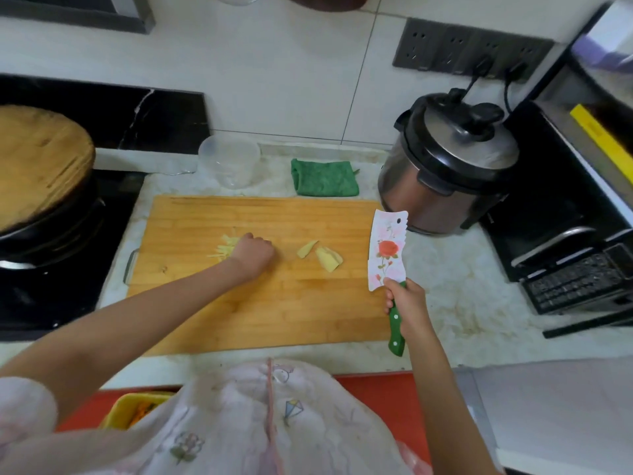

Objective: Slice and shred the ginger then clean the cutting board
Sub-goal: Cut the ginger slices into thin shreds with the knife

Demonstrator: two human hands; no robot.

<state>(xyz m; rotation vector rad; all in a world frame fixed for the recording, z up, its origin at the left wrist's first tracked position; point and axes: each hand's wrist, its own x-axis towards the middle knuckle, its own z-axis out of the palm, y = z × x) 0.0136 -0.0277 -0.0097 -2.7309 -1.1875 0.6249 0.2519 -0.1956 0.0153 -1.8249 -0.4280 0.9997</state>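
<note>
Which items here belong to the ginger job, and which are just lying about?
Job: cutting board; ginger shreds, gripped by the left hand; ginger pieces; knife in the right hand; green cloth, probably for wiping.
Lying about: clear tub, pressure cooker, wooden-lidded pot, oven.

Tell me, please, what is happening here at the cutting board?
A person is preparing ginger on the wooden cutting board. The left hand, fingers curled, gathers a pile of ginger shreds. The right hand holds a flowered cleaver by its green handle, at the board's right edge. Two ginger pieces lie uncut between them.
</note>
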